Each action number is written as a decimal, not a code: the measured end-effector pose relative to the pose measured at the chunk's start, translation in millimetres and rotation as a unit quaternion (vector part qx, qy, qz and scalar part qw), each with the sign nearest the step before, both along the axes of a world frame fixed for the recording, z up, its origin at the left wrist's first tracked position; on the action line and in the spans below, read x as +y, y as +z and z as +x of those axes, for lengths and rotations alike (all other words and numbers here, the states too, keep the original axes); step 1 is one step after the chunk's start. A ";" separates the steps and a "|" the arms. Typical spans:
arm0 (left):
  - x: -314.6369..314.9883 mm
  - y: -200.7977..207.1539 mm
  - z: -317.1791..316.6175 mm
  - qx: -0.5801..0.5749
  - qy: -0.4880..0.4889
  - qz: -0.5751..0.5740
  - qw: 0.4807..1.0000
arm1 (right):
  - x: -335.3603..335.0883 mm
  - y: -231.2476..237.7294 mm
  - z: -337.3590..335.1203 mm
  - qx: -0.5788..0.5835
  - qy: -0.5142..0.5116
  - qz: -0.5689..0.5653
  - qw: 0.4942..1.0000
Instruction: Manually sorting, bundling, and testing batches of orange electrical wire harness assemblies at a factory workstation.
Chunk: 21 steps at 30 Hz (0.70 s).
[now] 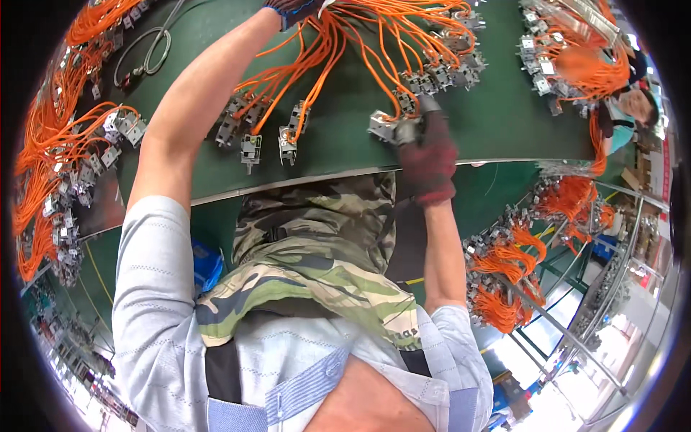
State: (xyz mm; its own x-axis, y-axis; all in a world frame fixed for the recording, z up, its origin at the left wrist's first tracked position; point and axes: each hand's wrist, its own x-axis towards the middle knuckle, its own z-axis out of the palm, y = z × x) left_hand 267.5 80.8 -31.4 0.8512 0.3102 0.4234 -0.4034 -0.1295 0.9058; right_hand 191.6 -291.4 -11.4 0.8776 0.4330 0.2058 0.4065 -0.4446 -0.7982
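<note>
The orange cords (327, 54) lie on the green counter (403, 43), spread out like a fan in front of the person. Their thin parts come together at the top, next to the left hand (295, 10). That hand wears a dark glove, and the edge of the view cuts it off, so I cannot tell if its fingers are closed on the bunch. The right hand (430, 162), in a red and dark glove, is by a metal block (384, 127) near the front edge. It is blurry, so I cannot tell if it grips the block or only touches it.

It looks to me like the job is partly done. On the right, many blocks (450, 72) sit close together in a slanting row, and that side looks fairly neat. On the left, a few more blocks (250, 150) lie loosely, with gaps between some of them, so that side seems less tidy. The bunch has not been put with the big orange heap (43, 144) at the far left or the other pile (586, 72) at the right. I cannot tell how many cords are left to do
</note>
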 end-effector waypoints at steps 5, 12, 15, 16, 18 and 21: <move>-49.2 74.8 -60.1 0.253 0.192 0.382 0.867 | -4.3 -19.3 -35.7 -0.155 0.187 -0.187 0.952; -99.1 96.4 -264.2 0.212 0.090 0.407 0.884 | 12.6 33.8 -55.4 -0.294 0.124 -0.115 0.941; -123.6 74.3 -289.8 0.222 0.065 0.475 0.849 | 36.5 27.5 -75.7 -0.285 0.229 -0.139 0.920; -128.1 66.6 -295.0 0.216 0.083 0.535 0.812 | 46.9 24.8 -80.4 -0.329 0.235 -0.183 0.896; -128.8 56.6 -293.4 0.190 0.084 0.542 0.815 | 62.8 7.8 -82.8 -0.396 0.208 -0.254 0.858; -129.2 55.9 -295.5 0.165 0.102 0.573 0.796 | 77.6 0.1 -81.0 -0.403 0.193 -0.221 0.867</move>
